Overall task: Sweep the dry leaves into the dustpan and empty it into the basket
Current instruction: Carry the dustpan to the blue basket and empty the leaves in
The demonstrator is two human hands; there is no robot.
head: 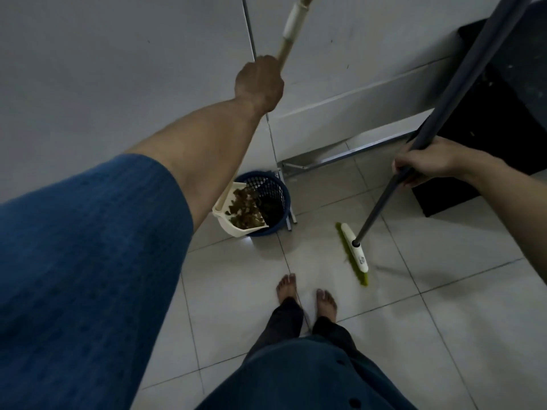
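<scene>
My left hand [259, 83] grips the long cream handle of the dustpan [228, 220], raised high in front of the wall. The cream dustpan hangs tilted over the rim of the blue mesh basket [278, 190], with dry brown leaves [244, 210] lying on its tray and spilling toward the basket. More dark leaves lie inside the basket. My right hand [426, 161] holds the grey pole of the broom. The broom head [353, 251], white with green bristles, rests on the tiled floor to the right of the basket.
A white wall with a vertical seam stands behind the basket. A metal frame [340, 156] runs along the floor at the wall's foot. A black mat or box [488, 143] sits at the right. My bare feet [305, 294] stand on the tiles below the basket.
</scene>
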